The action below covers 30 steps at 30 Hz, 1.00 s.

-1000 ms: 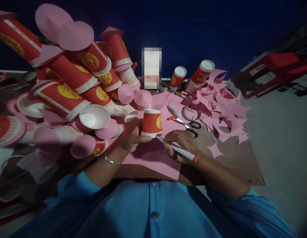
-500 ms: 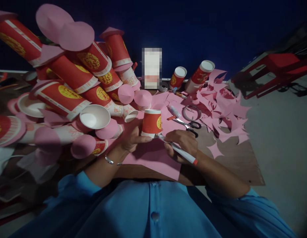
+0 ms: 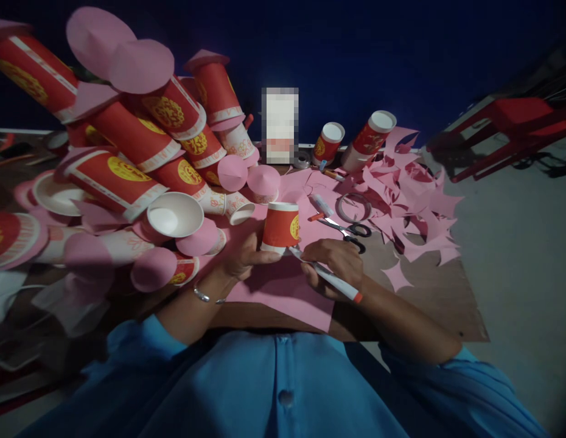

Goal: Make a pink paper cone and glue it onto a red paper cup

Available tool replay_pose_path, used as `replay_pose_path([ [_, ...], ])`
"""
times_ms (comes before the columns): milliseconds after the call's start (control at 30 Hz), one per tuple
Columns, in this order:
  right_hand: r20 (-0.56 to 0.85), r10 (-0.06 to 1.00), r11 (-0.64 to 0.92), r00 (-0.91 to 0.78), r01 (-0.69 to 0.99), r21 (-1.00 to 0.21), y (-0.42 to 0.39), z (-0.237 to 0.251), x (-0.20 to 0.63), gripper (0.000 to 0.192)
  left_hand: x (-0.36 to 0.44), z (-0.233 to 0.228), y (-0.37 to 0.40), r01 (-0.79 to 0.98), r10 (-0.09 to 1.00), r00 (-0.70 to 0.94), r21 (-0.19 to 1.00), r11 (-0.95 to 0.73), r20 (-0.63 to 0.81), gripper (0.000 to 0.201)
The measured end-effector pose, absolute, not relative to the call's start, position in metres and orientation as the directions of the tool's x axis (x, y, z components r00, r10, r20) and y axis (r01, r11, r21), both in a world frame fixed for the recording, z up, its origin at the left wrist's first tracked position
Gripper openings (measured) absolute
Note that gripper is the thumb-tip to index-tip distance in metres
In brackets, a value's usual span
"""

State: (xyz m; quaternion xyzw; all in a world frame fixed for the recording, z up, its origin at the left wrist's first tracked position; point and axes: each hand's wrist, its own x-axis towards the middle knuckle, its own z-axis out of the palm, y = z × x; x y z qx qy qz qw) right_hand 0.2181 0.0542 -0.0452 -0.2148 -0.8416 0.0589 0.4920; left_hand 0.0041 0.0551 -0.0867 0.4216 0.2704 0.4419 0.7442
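Note:
My left hand [image 3: 243,257] grips a red paper cup [image 3: 279,228] with a yellow emblem, its fingers around the left side and the thumb along the lower edge. In my right hand [image 3: 335,264] is a white marker pen [image 3: 334,281] with a red end. The pen's tip touches or nearly touches the cup's lower white band; I cannot tell which. Under both hands lies a pink paper sheet [image 3: 283,298]. Beyond my right hand are black-handled scissors [image 3: 358,231], a tape roll [image 3: 338,208] and another marker with an orange-red cap [image 3: 320,207].
Many red cups with pink paper cones [image 3: 141,67] are piled at the left. An open white bowl [image 3: 174,216] stands among them. Pink paper scraps [image 3: 415,194] heap up at the right, behind them two cup stacks [image 3: 374,131]. A red stool [image 3: 506,134] stands beyond the table.
The cup has tilted and shifted very slightly to the right in my left hand. My right hand and the marker pen have moved a touch to the left.

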Motion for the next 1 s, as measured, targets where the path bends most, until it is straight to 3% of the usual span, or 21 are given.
replay_pose_path([
  [200, 0.802, 0.423, 0.902, -0.422, 0.282, -0.327, 0.0543, -0.0463, 0.2190, 0.002, 0.0039, -0.0870, 0.0543, -0.439, 0.890, 0.453, 0.857, 0.269, -0.048, 0.062],
  [400, 0.806, 0.430, 0.896, -0.406, 0.301, -0.326, 0.0540, -0.0471, 0.2197, 0.012, 0.0028, -0.0865, 0.0548, -0.440, 0.886, 0.461, 0.856, 0.270, -0.043, 0.060],
  [1000, 0.810, 0.426, 0.899, -0.404, 0.287, -0.330, 0.0524, -0.0433, 0.2194, 0.006, 0.0033, -0.0813, 0.0542, -0.429, 0.896, 0.441, 0.864, 0.263, -0.053, 0.056],
])
